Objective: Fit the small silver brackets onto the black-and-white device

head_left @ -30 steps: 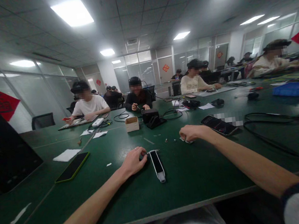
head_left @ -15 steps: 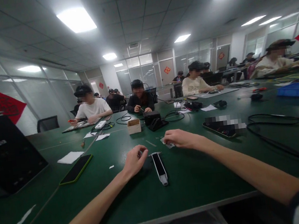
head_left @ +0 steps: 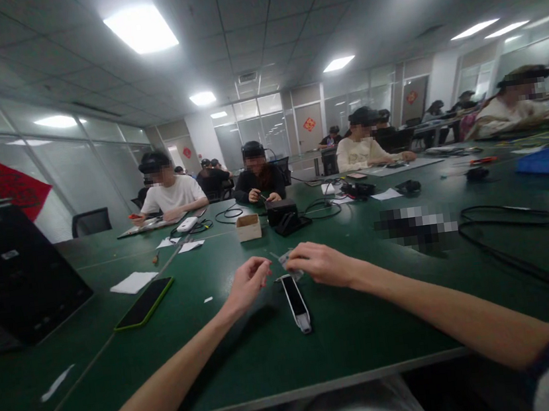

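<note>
My right hand (head_left: 320,264) pinches a small clear plastic packet (head_left: 290,263) with faint markings, lifted over the table. To its left, my left hand (head_left: 248,286) is closed with thumb and fingertips together. Whatever those fingers hold, if anything, is too small to make out. Just below and between both hands lies a slim device (head_left: 296,301) with a black face and a pale frame, narrow end towards me. A thin strip near the packet is partly hidden by my right hand.
On the green table (head_left: 254,368) lie a green-edged phone (head_left: 145,303), folded white paper (head_left: 134,283) and coiled black cable (head_left: 500,251). A small cardboard box (head_left: 249,228) and black stand (head_left: 283,216) are ahead. A black computer case (head_left: 17,270) stands left; people sit opposite.
My right hand has lifted the packet and brought it left, over the device's far end. My left hand has risen slightly, its fingers now pointing towards the packet. The view has shifted a little.
</note>
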Available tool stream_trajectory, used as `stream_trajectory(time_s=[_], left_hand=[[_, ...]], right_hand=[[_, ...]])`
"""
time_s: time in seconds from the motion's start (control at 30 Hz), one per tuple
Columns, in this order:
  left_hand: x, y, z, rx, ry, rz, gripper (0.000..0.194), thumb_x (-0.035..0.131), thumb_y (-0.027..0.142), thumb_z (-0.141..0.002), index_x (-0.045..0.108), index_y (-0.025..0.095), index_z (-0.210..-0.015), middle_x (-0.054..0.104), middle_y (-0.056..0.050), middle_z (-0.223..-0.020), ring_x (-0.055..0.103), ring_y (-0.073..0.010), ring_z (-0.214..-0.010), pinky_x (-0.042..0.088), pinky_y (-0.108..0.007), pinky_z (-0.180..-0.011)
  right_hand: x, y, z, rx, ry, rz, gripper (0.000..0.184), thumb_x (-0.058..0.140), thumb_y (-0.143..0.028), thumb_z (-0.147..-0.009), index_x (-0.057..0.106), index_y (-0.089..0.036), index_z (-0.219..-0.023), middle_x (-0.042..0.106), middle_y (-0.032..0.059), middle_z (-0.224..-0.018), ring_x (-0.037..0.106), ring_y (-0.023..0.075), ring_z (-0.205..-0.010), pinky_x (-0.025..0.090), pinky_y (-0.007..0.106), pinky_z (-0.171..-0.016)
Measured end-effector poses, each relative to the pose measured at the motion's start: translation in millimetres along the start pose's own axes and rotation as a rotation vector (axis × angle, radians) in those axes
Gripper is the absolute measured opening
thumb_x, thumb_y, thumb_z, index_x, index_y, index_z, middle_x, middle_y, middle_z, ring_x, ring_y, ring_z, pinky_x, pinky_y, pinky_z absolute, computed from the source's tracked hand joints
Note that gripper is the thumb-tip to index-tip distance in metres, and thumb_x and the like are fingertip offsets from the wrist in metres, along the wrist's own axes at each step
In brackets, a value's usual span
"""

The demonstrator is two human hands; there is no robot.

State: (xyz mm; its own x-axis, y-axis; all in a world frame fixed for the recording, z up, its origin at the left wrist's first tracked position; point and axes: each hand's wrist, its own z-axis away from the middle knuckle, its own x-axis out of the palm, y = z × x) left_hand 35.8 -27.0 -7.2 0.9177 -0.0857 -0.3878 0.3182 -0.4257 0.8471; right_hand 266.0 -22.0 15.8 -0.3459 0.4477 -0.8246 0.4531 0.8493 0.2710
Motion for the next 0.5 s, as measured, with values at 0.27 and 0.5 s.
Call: stream_trajectory(time_s=[0.27,0.5], left_hand=[[-9.6,-14.8,-2.9,0.027,-0.193,-0.543,0.033,0.059,0.042,-0.079,0.065,0.018,-0.100,0.067,-0.003,-0.091,0.057,-0.0152,-0.068,0.045,-0.026,-0.063],[1.5,-15.5,-4.5,0.088,-0.262,-0.669,0.030,0.054,0.041,-0.083,0.067,0.019,-0.098,0.065,-0.003,-0.085,0.055,-0.0172,-0.069,0.042,-0.027,-0.062]], right_hand=[[-21.7,68.1,33.9,0.654,-0.540,0.095,0.020,0.053,-0.009,-0.080,0.064,-0.013,-0.096,0.062,0.0143,-0.098,0.061,0.0256,-0.092,0.045,0.029,-0.070],[-12.3,71.3,41.7,0.855,-0.800,0.013,0.030,0.063,-0.008,-0.071,0.067,-0.011,-0.100,0.065,0.0168,-0.101,0.064,0.0269,-0.093,0.047,0.029,-0.069]])
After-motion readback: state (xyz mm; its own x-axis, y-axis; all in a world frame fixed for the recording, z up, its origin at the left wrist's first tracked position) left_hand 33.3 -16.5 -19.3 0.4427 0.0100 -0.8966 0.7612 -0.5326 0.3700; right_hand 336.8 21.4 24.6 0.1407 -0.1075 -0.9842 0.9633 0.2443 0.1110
